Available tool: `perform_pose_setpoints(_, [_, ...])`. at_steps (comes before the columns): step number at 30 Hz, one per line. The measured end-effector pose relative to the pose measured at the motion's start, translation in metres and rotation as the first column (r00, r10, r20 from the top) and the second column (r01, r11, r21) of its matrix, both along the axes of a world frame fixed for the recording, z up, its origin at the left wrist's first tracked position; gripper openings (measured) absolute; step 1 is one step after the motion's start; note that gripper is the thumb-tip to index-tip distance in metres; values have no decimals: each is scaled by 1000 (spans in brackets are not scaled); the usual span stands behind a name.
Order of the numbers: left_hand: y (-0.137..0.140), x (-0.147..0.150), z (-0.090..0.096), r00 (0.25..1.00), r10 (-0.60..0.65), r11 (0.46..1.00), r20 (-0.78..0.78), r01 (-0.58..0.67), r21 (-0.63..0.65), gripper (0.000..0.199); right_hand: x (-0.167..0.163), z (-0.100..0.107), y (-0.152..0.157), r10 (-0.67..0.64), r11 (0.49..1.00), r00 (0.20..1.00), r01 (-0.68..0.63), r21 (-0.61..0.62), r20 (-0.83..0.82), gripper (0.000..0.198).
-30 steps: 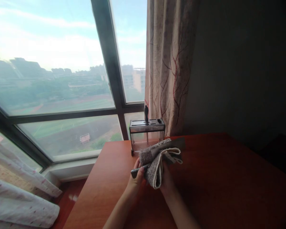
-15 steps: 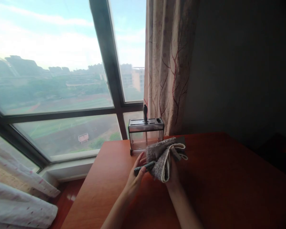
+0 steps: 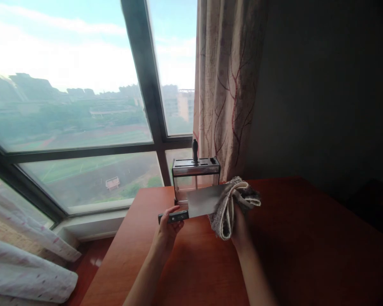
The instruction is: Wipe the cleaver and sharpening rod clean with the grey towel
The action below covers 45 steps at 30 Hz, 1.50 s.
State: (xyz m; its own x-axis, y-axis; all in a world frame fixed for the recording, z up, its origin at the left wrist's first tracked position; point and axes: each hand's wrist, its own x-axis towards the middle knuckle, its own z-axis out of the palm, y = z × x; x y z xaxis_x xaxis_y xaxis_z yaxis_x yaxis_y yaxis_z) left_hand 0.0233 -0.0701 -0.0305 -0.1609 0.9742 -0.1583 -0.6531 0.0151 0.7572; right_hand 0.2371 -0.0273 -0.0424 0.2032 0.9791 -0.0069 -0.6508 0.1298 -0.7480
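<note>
My left hand (image 3: 168,224) is closed on the dark riveted handle of a cleaver (image 3: 202,201). Its broad metal blade points right, held above the table. A folded grey towel (image 3: 225,216) with pale edges wraps around the blade's far end, which is hidden inside it. My right hand (image 3: 240,225) grips the towel from behind and below; most of its fingers are covered. Just beyond the blade stands a clear-sided knife block (image 3: 196,168) with a black-handled tool (image 3: 195,151) upright in its top slot.
The reddish-brown wooden table (image 3: 140,255) runs under my hands, its left edge slanting toward the window. A large framed window (image 3: 83,123) fills the left side. One patterned curtain (image 3: 226,85) hangs behind the knife block; another pale curtain (image 3: 28,272) is at lower left.
My left hand and the cleaver handle have moved left and my right hand with the towel has moved right. More of the blade now shows between them.
</note>
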Motion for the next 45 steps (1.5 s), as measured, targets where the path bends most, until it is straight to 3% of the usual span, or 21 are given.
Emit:
perform_pose_setpoints(2, [2, -5, 1, 998, 33, 999, 53, -33, 3, 40, 0, 3, -4, -26, 998, 1000, 26, -49, 3, 41])
perform_pose_setpoints(5, [3, -10, 3, 992, 87, 996, 92, -89, 24, 40, 7, 9, -9, 47, 998, 978, -36, -58, 205, 38])
perform_pose_setpoints(8, [4, -16, 5, 989, 137, 990, 61, -139, 35, 31, 16, 14, -15, 189, 981, 866, -190, -46, 463, 35])
perform_pose_setpoints(11, [2, -20, 7, 985, 169, 984, -20, -167, 57, 27, 22, 15, -17, 251, 957, 765, -287, -35, 593, 34])
perform_pose_setpoints(14, [-1, -22, 8, 986, 127, 990, -106, -119, 77, 26, 26, 10, -15, 182, 967, 686, -254, -2, 704, 30])
perform_pose_setpoints(19, [-2, -17, 5, 987, 59, 997, -152, -49, 63, 29, 34, -1, -9, -66, 992, 552, -52, 113, 831, 29])
perform_pose_setpoints(23, [-2, -13, 5, 988, 29, 997, -152, -18, 74, 30, 35, -4, -7, -134, 989, 583, 31, 144, 801, 33])
perform_pose_setpoints(28, [-5, -15, 8, 980, 33, 998, -196, -23, 51, 31, 35, 1, -6, -151, 988, 715, 83, 132, 682, 41])
perform_pose_setpoints(31, [-6, -16, 8, 980, 18, 1000, -196, -13, 25, 37, 41, 10, -13, -14, 999, 756, -22, 48, 654, 41])
perform_pose_setpoints(33, [-5, -17, 7, 984, 13, 1000, -179, -12, 8, 42, 48, 18, -18, 145, 985, 731, -173, -25, 667, 38])
perform_pose_setpoints(36, [-3, -17, 5, 985, 14, 1000, -175, -15, -5, 45, 60, 35, -22, 343, 897, 578, -436, -75, 741, 38])
perform_pose_setpoints(39, [-2, -16, 4, 979, -6, 1000, -205, 6, -2, 49, 68, 54, -17, 444, 785, 331, -592, -184, 832, 41])
perform_pose_setpoints(42, [-3, -13, 3, 977, -35, 999, -211, 33, -14, 50, 68, 71, -8, 498, 720, 47, -580, -382, 866, 35])
perform_pose_setpoints(45, [-4, -10, 2, 981, -44, 999, -189, 42, -15, 50, 60, 87, -1, 475, 710, -162, -510, -486, 865, 30])
